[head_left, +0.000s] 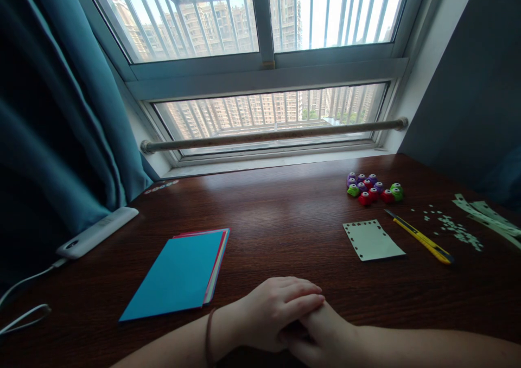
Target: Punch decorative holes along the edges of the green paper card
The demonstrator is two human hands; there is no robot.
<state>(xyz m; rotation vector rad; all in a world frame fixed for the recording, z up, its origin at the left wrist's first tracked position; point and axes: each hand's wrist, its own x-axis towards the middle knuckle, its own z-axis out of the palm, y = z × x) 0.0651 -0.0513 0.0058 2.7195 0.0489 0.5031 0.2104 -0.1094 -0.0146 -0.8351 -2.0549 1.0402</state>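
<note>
At the lower middle of the head view, my left hand (280,308) lies closed over my right hand (325,327), and the two are clasped together at the table's near edge. No object shows in either; the right fingers are partly hidden beneath the left palm. Left of them is a stack of coloured paper (179,273) with a blue sheet on top. To the right lies a pale green sheet (374,241) with small shapes punched along two edges. Beside it rests a yellow utility knife (423,241), its blade tip pointing away.
Several small red, purple and green craft punches (368,189) are grouped at the back right. Tiny paper cut-outs (458,229) and pale paper strips (488,216) lie at the far right. A white power bank (100,232) with a cable sits at left, by the blue curtain (93,113).
</note>
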